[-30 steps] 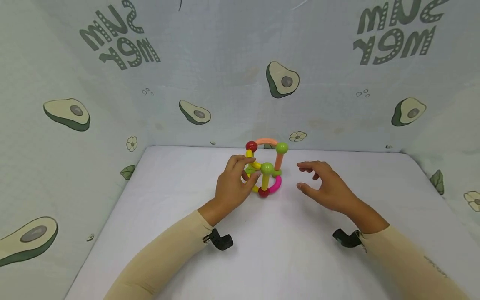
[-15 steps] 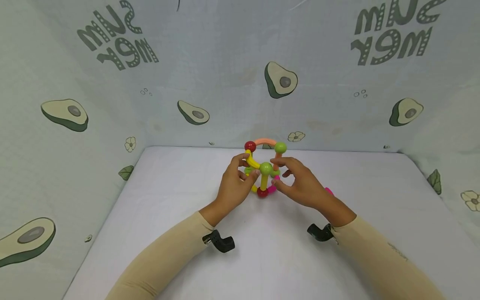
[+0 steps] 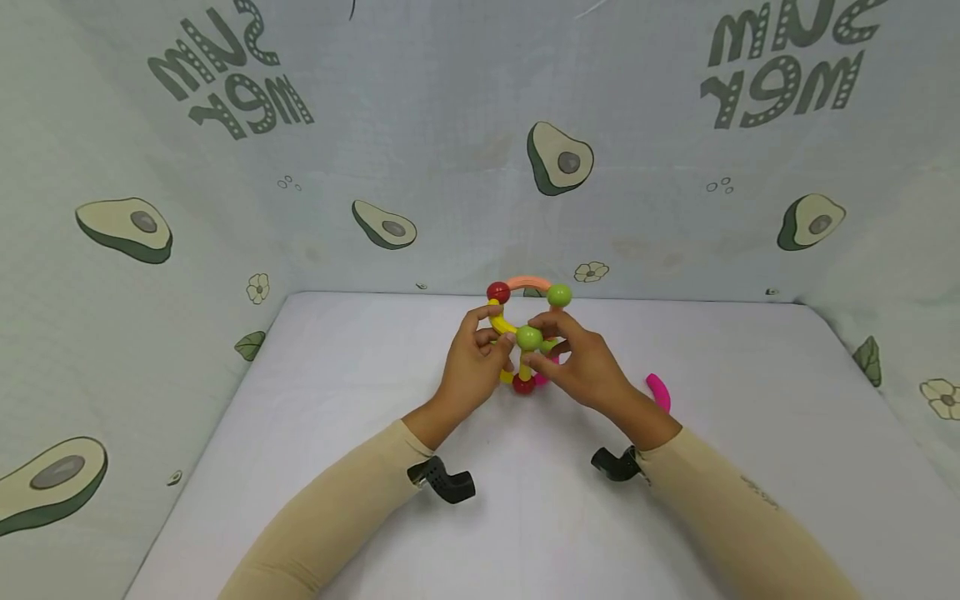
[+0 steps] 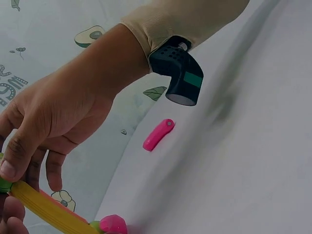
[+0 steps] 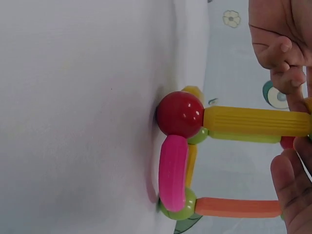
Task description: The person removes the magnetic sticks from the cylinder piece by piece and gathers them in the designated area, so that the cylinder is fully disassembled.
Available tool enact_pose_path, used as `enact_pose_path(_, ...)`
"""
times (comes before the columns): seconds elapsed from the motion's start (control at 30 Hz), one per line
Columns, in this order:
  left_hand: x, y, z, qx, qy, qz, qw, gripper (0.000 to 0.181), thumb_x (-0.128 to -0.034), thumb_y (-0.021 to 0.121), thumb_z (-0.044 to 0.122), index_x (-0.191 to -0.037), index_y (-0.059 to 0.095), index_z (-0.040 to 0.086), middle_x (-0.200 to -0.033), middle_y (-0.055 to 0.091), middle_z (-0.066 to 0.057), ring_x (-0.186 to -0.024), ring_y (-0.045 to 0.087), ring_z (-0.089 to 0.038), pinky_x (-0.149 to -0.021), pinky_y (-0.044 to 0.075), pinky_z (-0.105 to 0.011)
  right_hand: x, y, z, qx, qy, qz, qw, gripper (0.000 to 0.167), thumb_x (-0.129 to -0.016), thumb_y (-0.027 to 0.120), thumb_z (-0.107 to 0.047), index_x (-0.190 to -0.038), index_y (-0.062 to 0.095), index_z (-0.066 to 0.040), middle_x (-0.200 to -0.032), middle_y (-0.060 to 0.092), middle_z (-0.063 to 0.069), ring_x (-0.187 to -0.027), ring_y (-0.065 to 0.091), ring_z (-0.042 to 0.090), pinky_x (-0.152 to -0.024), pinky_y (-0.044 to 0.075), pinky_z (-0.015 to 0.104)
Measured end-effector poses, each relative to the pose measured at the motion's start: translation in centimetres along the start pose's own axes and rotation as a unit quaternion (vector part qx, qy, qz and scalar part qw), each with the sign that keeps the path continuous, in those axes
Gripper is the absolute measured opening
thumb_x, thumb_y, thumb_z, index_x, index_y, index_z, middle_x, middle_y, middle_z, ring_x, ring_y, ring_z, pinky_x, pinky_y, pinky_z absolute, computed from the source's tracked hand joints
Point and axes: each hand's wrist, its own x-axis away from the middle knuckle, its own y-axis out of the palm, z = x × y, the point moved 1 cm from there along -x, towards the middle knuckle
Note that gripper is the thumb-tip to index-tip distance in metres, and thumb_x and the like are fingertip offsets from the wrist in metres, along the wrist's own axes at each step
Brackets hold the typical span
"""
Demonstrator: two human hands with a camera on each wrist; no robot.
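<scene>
Head view: your left hand (image 3: 470, 358) pinches the bent yellow stick (image 3: 501, 322), your right hand (image 3: 588, 362) the green ball (image 3: 529, 337); pushing hard could tip the toy (image 3: 525, 363).

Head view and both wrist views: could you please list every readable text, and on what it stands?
"SUm mer", mirrored, on the backdrop, upper left of the head view.
"SUm mer", mirrored, same backdrop, upper right; its top is cut off.
Left wrist view: partial letters on the backdrop, no whole word.
Right sleeve: a mark too small to read.
</scene>
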Motion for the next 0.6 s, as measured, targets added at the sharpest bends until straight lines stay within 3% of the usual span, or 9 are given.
enact_pose_path(0.13, -0.11, 0.12, -0.1, -0.001, 0.003, 0.008, 1.0, 0.043, -0.1042, 0.061, 0.012, -0.144, 0.044, 0.013, -0.09, 0.067, -0.008, -0.061, 0.055, -0.023, -0.052, 0.042, -0.021, -0.13, 0.26, 0.0, -0.007, 0.007, 0.011, 0.9999, 0.048, -0.087, 0.083, -0.008, -0.125, 0.055, -0.009, -0.116, 0.069, 0.009, -0.101, 0.067, 0.026, -0.085, 0.058, 0.043)
enact_pose_path(0.3, -0.13, 0.15, -0.18, -0.014, 0.016, 0.017, 0.9996, 0.042, -0.1038, 0.06, 0.009, -0.143, 0.044, 0.01, -0.088, 0.066, -0.01, -0.055, 0.039, -0.013, -0.049, 0.034, -0.021, -0.28, 0.44, -0.06, -0.014, 0.01, 0.013, 0.9998, 0.045, -0.089, 0.082, -0.008, -0.125, 0.055, -0.008, -0.119, 0.069, 0.01, -0.098, 0.069, 0.026, -0.084, 0.059, 0.043)
enact_pose_path(0.5, -0.04, 0.05, -0.35, -0.017, 0.021, 0.012, 0.9996, 0.046, -0.1031, 0.058, 0.008, -0.145, 0.04, 0.009, -0.096, 0.066, -0.028, -0.057, 0.042, -0.012, -0.05, 0.036, -0.021, -0.29, 0.45, -0.11, -0.016, 0.015, 0.013, 0.9997, 0.045, -0.088, 0.082, -0.007, -0.125, 0.056, -0.008, -0.12, 0.069, 0.01, -0.095, 0.069, 0.027, -0.084, 0.059, 0.043)
enact_pose_path(0.6, 0.01, -0.07, -0.53, -0.029, 0.012, 0.015, 0.9994, 0.055, -0.1028, 0.059, 0.011, -0.15, 0.032, 0.011, -0.104, 0.067, -0.029, -0.058, 0.044, -0.013, -0.052, 0.038, -0.021, -0.32, 0.44, -0.04, -0.014, 0.016, 0.013, 0.9997, 0.045, -0.089, 0.081, -0.007, -0.125, 0.056, -0.007, -0.12, 0.069, 0.011, -0.097, 0.069, 0.03, -0.084, 0.058, 0.043)
